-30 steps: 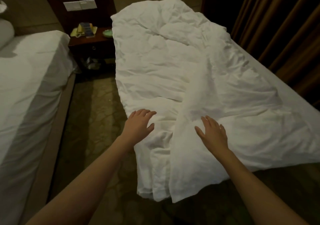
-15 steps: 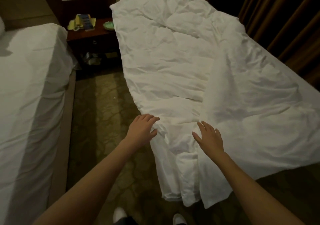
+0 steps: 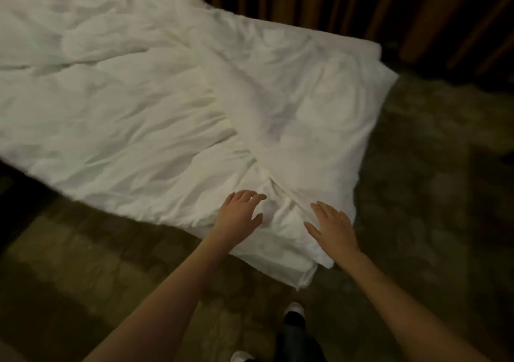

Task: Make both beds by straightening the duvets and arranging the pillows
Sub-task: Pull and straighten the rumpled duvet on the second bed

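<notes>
View has swung right, the second bed gone; left hand (image 3: 241,213) and right hand (image 3: 333,226) flat, fingers spread, on the rumpled duvet (image 3: 155,116). Straightening barely begun.

Dim warm light, motion blur throughout, wide-angle bending at the edges.

no readable text, labels, brands, numbers or signs anywhere in view

The view is swung to the right, so the second bed and nightstand are lost from sight. The bunched fold of the duvet (image 3: 194,116) is flattened near the left hand (image 3: 239,217) and right hand (image 3: 332,226).
</notes>
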### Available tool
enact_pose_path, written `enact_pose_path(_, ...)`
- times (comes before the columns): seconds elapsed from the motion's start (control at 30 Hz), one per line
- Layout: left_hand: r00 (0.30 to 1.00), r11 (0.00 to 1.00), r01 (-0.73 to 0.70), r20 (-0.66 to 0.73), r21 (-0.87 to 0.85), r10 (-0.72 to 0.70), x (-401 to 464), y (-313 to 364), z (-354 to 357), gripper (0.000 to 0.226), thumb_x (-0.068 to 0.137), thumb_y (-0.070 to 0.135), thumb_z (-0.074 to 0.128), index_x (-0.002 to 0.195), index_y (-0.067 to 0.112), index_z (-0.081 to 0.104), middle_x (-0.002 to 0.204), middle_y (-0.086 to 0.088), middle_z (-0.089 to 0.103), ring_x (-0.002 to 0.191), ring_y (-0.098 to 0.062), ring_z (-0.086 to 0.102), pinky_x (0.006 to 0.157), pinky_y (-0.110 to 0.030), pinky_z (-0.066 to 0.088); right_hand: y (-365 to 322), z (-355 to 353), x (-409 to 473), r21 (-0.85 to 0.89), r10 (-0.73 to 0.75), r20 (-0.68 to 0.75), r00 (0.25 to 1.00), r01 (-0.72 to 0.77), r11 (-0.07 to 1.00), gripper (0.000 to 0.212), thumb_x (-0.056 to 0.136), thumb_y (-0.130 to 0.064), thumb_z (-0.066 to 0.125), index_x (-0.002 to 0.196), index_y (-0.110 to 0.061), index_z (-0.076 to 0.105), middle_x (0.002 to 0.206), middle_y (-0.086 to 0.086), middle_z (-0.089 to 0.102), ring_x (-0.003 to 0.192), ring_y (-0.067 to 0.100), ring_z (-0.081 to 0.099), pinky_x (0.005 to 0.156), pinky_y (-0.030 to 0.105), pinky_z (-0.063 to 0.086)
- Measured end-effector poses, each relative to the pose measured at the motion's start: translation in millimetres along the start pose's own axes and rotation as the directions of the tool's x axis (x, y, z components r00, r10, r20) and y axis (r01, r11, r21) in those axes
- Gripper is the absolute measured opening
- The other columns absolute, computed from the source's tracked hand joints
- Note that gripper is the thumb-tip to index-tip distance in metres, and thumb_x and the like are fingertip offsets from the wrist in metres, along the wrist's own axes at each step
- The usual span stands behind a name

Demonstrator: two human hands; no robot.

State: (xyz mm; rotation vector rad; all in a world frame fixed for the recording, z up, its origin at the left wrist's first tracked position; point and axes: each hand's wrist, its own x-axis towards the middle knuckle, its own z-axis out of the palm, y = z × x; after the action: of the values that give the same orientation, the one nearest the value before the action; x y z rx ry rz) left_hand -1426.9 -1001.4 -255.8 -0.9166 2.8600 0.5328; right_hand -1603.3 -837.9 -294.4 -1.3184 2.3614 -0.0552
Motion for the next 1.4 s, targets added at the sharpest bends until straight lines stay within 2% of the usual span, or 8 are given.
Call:
enact_pose_path(0.2, 0.969, 0.976, -0.218, 0.12, -0.005, 0.217, 49.9, 23.1, 48.4, 0.045, 0.095, 0.028, 0.052, 0.139, 0.024, 0.044, 0.141, 0.001, 0.047, 0.134, -0.019, 0.037, 0.11, -0.03, 0.023, 29.7, 49.3, -25.5, 0.126, 0.23, 0.023, 0.973, -0.231, 0.965, 0.061, 0.098, -0.056, 0.028, 0.149, -0.024, 0.023, 0.157, -0.003, 0.022, 0.144, 0.014, 0.02, 0.118, 0.036, 0.013)
enact_pose_path(0.37, 0.922, 0.933, -0.36, 0.152, -0.001, 0.356, 93.3, 19.1, 96.4, 0.049, 0.092, 0.023, 0.056, 0.14, 0.025, 0.044, 0.143, 0.003, 0.045, 0.135, -0.018, 0.036, 0.113, -0.032, 0.022, 34.9, 89.1, -10.7, 0.237, 0.291, -0.032, 0.956, -0.276, 0.931, 0.059, 0.099, -0.051, 0.034, 0.15, -0.025, 0.02, 0.157, -0.006, 0.02, 0.145, 0.012, 0.016, 0.118, 0.034, 0.01)
enact_pose_path(0.47, 0.858, 0.862, -0.507, 0.092, -0.012, 0.506, 126.6, 5.9, 121.4, 0.053, 0.08, 0.015, 0.069, 0.13, 0.02, 0.055, 0.133, -0.003, 0.055, 0.124, -0.024, 0.05, 0.108, -0.041, 0.032, 34.1, 108.5, 15.1, 0.323, 0.319, -0.131, 0.939, -0.264, 0.909, 0.058, 0.097, -0.047, 0.043, 0.149, -0.027, 0.025, 0.156, -0.005, 0.024, 0.144, 0.013, 0.018, 0.118, 0.035, 0.012)
enact_pose_path(0.67, 0.735, 0.738, -0.67, -0.065, 0.083, 0.675, 179.9, -11.1, 151.4, 0.033, 0.078, 0.033, 0.051, 0.102, 0.019, 0.068, 0.102, -0.001, 0.068, 0.092, -0.025, 0.063, 0.084, -0.03, 0.037, 29.2, 145.1, 69.4, 0.544, 0.499, -0.455, 0.738, -0.213, 0.812, 0.045, 0.086, -0.024, 0.069, 0.129, -0.018, 0.057, 0.13, 0.006, 0.057, 0.119, 0.026, 0.05, 0.1, 0.031, 0.035)
enact_pose_path(0.87, 0.714, 0.72, -0.688, -0.094, 0.088, 0.694, 189.6, -8.5, 156.1, 0.031, 0.083, 0.032, 0.046, 0.085, 0.014, 0.07, 0.079, -0.006, 0.067, 0.07, -0.027, 0.065, 0.059, -0.031, 0.045, 26.4, 165.2, 86.9, 0.598, 0.613, -0.581, 0.535, -0.23, 0.768, 0.018, 0.086, -0.019, 0.063, 0.1, -0.012, 0.071, 0.098, 0.006, 0.068, 0.093, 0.028, 0.061, 0.086, 0.03, 0.038)
enact_pose_path(1.0, 0.761, 0.76, -0.649, -0.003, 0.029, 0.649, 181.0, -4.2, 142.0, 0.029, 0.094, 0.026, 0.048, 0.097, 0.005, 0.067, 0.091, -0.016, 0.068, 0.087, -0.033, 0.062, 0.073, -0.037, 0.044, 19.8, 167.4, 82.9, 0.605, 0.605, -0.591, 0.534, -0.202, 0.77, 0.04, 0.084, -0.032, 0.038, 0.09, -0.011, 0.071, 0.087, 0.007, 0.068, 0.084, 0.028, 0.061, 0.081, 0.02, 0.027)
enact_pose_path(1.13, 0.822, 0.834, -0.551, 0.153, -0.028, 0.548, 175.0, 2.9, 120.4, 0.022, 0.098, 0.018, 0.048, 0.105, 0.007, 0.065, 0.104, -0.015, 0.067, 0.099, -0.034, 0.059, 0.08, -0.035, 0.038, 10.6, 162.9, 70.7, 0.586, 0.555, -0.627, 0.547, -0.138, 0.798, 0.023, 0.085, -0.016, 0.05, 0.086, -0.01, 0.072, 0.08, 0.007, 0.067, 0.077, 0.028, 0.062, 0.075, 0.02, 0.025)
enact_pose_path(1.4, 0.831, 0.865, -0.484, 0.241, -0.133, 0.502, 131.0, 22.6, 85.3, 0.02, 0.096, 0.017, 0.052, 0.094, 0.008, 0.069, 0.083, -0.004, 0.06, 0.085, -0.023, 0.054, 0.073, -0.03, 0.034, 14.4, 159.1, 14.6, 0.284, 0.329, -0.817, 0.474, -0.166, 0.944, 0.016, 0.076, -0.015, 0.058, 0.084, -0.019, 0.072, 0.075, -0.002, 0.064, 0.075, 0.017, 0.056, 0.081, 0.029, 0.032)
